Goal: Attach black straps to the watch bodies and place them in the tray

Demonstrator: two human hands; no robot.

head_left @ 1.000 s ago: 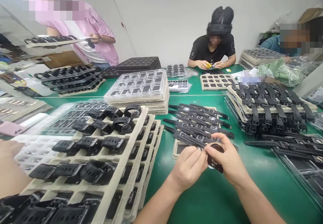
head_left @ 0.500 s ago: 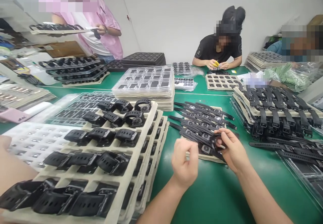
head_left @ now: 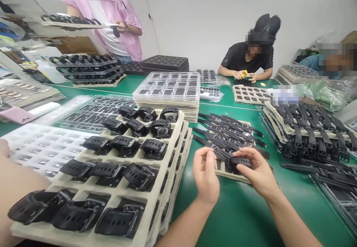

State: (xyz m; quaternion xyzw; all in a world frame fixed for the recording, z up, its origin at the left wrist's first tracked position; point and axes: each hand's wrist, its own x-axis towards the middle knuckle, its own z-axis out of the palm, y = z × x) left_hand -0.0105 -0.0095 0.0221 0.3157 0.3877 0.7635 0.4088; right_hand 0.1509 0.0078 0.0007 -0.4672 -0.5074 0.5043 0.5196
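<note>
Left hand (head_left: 206, 174): at 8 o'clock from the watch (head_left: 241, 161); thumb and finger are close, but I cannot tell if they pinch anything.
Right hand (head_left: 255, 171): closed on the watch.
Watch: black, over the near edge of the small tray (head_left: 237, 177).
Big tray (head_left: 156, 198): at 9 o'clock, full of curled watches (head_left: 124, 145).
Person (head_left: 247, 59): at 12 o'clock, holding something yellow (head_left: 245, 74).

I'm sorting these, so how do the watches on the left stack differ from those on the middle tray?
The looped watches on the left stack have curled straps; the flat watches on the middle tray have straps opened out. The looped watches sit in separate compartments; the flat watches lie crowded, strap ends past the tray's edge. Both have black straps with holes.
</note>
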